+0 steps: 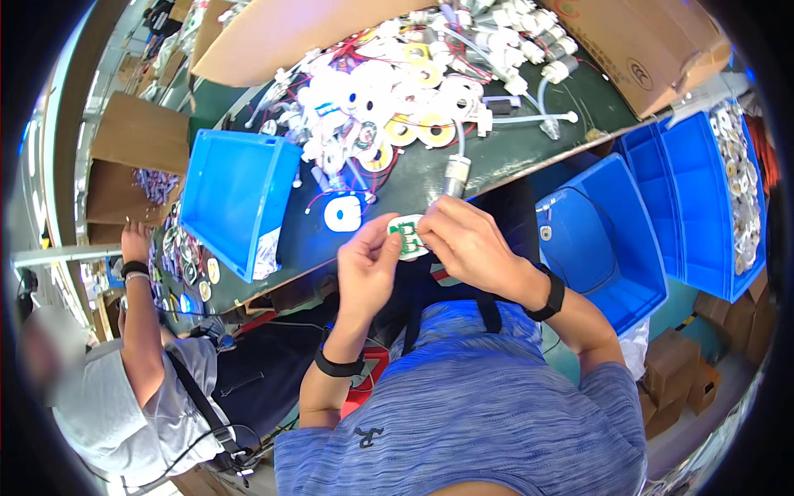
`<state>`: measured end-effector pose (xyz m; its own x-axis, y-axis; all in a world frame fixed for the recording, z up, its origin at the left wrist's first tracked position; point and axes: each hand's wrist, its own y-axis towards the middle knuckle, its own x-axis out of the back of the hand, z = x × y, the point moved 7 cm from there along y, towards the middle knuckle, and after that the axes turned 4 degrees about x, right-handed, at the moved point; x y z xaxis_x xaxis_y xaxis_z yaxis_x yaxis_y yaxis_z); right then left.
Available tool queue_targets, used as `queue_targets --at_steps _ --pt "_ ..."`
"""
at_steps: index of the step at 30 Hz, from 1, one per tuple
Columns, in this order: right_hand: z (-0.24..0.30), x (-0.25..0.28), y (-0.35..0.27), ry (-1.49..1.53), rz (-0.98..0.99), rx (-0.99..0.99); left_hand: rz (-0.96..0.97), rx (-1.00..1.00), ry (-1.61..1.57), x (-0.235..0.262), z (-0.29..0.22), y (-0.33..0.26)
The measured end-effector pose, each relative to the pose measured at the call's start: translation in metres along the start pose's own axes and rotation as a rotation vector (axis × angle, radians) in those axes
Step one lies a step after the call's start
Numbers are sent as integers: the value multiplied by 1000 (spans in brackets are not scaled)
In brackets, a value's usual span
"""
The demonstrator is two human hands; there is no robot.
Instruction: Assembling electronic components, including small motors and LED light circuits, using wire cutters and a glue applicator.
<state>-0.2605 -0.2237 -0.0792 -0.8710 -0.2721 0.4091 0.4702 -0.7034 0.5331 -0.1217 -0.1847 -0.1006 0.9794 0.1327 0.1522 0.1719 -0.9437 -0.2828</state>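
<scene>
Just past the table's near edge, my left hand (368, 269) pinches a small white rounded piece with a green circuit board (408, 237) on it. My right hand (465, 241) is closed at the board's right side, fingertips together against it; what lies between them is too small to make out. Beyond my hands, a small motor-like cylinder with a clear tube (456, 175) rests at the table edge. A white rounded plate with a hole (342, 213) lies to the left of it. Behind these spreads a pile of white pump-like parts, yellow-ringed discs and red wires (397, 95).
A blue bin (240, 194) stands tilted on the dark green table (571, 107), left of the pile. Blue bins (608, 248) stand at right, one filled with white parts (736, 182). Cardboard flaps (645, 50) border the pile. A co-worker (145, 364) reaches across the table at left.
</scene>
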Motion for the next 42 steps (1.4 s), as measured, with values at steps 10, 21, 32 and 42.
queue_targets --at_steps 10,21,32,42 --pt "-4 -6 10 154 69 -75 -26 -24 -130 13 24 -17" --pt "6 -35 25 111 448 -6 -7 85 -372 5 57 -19" --pt "-51 -40 93 -376 307 -373 55 91 -464 -2 57 -16" --pt "-3 -61 121 576 446 -510 81 24 -504 -2 65 -12"
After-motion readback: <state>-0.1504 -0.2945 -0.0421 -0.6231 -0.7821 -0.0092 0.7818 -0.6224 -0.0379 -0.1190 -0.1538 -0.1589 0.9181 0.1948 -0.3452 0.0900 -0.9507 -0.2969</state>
